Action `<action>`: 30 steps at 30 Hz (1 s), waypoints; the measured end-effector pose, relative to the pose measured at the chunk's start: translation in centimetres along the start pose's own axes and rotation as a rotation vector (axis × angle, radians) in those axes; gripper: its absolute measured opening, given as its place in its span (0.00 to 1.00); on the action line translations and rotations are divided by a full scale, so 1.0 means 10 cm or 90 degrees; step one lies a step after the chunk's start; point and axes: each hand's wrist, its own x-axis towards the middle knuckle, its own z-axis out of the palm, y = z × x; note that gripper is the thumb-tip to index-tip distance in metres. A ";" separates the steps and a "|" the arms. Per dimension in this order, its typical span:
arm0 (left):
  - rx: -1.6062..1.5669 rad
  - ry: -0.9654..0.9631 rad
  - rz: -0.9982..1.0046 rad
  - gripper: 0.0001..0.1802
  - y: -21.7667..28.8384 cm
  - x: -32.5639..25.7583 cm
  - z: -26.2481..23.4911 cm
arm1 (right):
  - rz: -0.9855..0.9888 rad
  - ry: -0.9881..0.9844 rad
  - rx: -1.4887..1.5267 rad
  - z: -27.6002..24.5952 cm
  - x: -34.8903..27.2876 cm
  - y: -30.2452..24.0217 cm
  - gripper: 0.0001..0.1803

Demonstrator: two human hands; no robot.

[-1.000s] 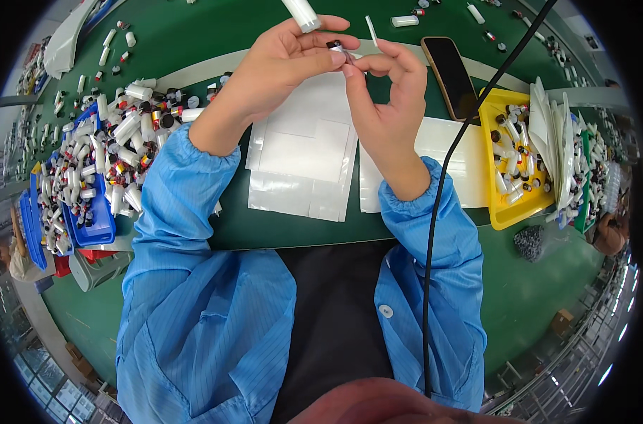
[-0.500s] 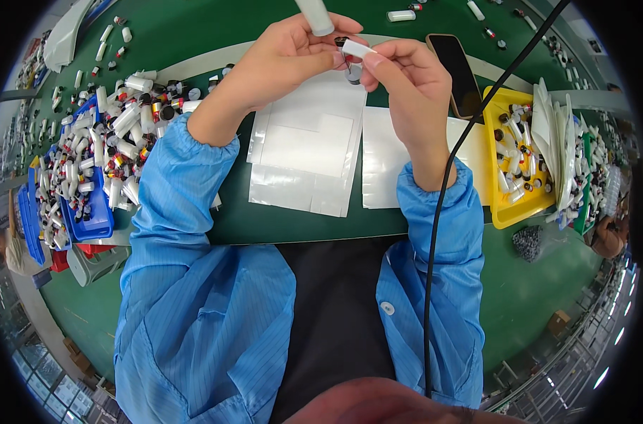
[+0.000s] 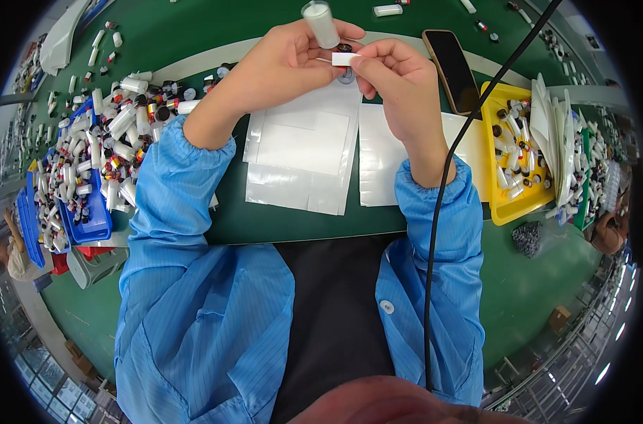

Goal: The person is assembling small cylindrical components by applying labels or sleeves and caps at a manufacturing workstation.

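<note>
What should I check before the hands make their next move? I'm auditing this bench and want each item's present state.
1. White tube held by the left hand: ok, it stands up between thumb and fingers.
2. Small white piece pinched by the right hand: ok, held at its end.
3. Piece lined up with the small dark part between the hands: cannot tell, too small.
4. Clear bags lying flat under the hands: ok.
5. Phone apart from the hands: ok, beside the right hand, untouched.
6. Black cable away from the work: not ok, it crosses the right sleeve.
</note>
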 end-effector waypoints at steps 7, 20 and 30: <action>0.068 0.037 0.008 0.21 0.05 -0.01 -0.02 | -0.023 0.008 -0.036 0.03 -0.01 -0.04 0.07; -0.125 0.006 -0.061 0.28 0.28 -0.06 -0.07 | -0.144 -0.022 -0.056 0.00 0.13 0.14 0.13; 0.815 0.164 -0.340 0.30 0.02 -0.05 -1.98 | -0.206 -0.215 -0.824 0.33 -0.64 0.15 0.07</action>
